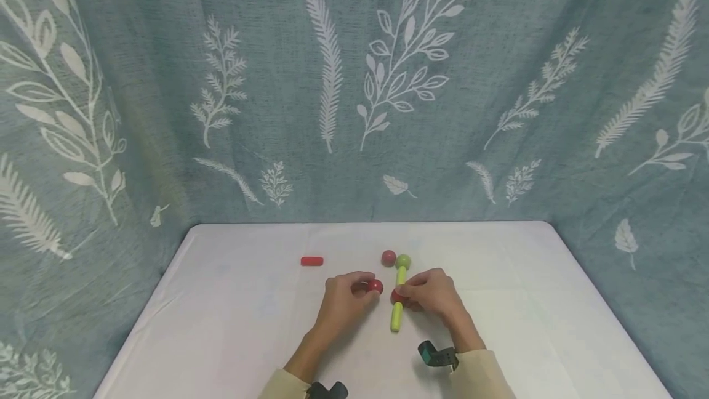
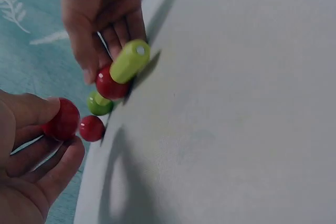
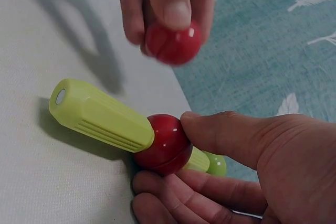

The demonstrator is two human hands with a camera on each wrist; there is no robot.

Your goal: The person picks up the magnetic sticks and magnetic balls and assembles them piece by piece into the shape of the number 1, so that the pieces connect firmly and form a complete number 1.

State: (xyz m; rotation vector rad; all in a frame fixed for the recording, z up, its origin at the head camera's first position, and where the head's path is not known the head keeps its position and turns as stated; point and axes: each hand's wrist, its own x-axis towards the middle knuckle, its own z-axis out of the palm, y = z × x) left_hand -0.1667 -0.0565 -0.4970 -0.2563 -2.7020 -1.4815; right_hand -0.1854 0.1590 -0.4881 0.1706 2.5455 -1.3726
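White table (image 1: 232, 313); loose red ball (image 1: 376, 286) between left grip's (image 1: 344, 300) fingertips (image 2: 50, 104).

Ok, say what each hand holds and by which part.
Left hand: a separate red ball, pinched by its sides. Right hand: the yellow-green rod assembly, pinched by its middle red ball.

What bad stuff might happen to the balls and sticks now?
The shiny red ball pinched in the left hand might slip and roll away. The loose red ball near the shiny green ball might get bumped. The ribbed lime-green stick might come loose if the right hand tugs the red ball at its end.
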